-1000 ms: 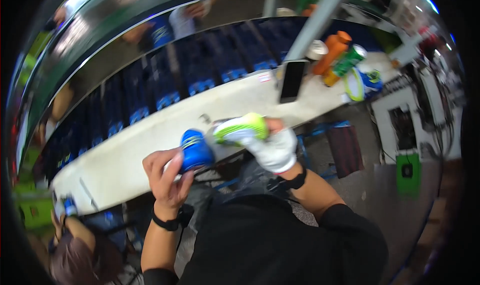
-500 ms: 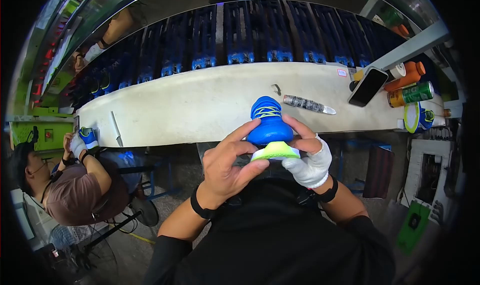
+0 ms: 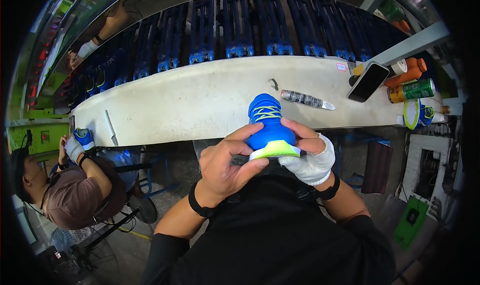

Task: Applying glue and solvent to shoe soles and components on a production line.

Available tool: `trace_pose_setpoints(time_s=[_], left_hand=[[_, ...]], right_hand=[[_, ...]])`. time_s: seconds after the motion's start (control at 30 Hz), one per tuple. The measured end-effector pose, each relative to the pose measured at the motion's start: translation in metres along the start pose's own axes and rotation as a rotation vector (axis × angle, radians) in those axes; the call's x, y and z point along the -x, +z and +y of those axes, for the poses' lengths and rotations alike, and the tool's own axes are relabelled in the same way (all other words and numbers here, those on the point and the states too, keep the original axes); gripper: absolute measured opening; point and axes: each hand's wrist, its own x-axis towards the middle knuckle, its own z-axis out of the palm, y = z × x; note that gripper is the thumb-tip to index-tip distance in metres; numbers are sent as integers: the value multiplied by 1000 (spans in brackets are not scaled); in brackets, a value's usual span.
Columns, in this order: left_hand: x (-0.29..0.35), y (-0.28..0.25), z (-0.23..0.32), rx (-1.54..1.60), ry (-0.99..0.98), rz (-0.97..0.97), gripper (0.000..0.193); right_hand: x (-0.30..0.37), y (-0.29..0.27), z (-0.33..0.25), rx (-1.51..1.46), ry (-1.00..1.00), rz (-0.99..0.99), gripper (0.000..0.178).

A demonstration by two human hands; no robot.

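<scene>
Between my two hands is a blue sneaker (image 3: 270, 130) with yellow-green laces and a yellow-green and white sole, its toe toward me, just off the bench's near edge. My bare left hand (image 3: 222, 162) grips its left side, thumb against the sole edge and fingers on the upper. On the other side, my right hand (image 3: 314, 157), in a white glove with some bare fingers, pinches the upper and sole edge. Beyond the shoe lie a tool with a dark wrapped handle and pale tip (image 3: 305, 98) and a small curved dark scrap (image 3: 273, 83).
The pale workbench (image 3: 195, 95) runs across, with a row of blue racks (image 3: 239, 40) behind it. At right are a phone (image 3: 368, 82), a can (image 3: 415, 90), an orange bottle (image 3: 409, 74) and another shoe (image 3: 419, 114). A co-worker (image 3: 80, 195) sits left, holding a shoe.
The view has shifted slightly. Both hands keep their hold on the sneaker, which appears tilted a little differently, with its sole edge slanting up to the right.
</scene>
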Motion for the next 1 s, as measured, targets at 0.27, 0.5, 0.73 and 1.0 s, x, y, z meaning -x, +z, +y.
trace_pose_setpoints(time_s=[0.27, 0.5, 0.73, 1.0], left_hand=[[10, -1, -7, -15, 66, 47, 37], [-23, -48, 23, -544, 132, -229, 53], [-48, -64, 48, -609, -94, -436, 95], [-26, -98, 16, -509, -431, -389, 106]], right_hand=[[-2, 15, 9, -34, -26, 37, 40], [-26, 32, 22, 117, -142, 87, 40], [-26, 44, 1, 166, 2, -167, 34], [1, 39, 10, 404, 200, -280, 38]])
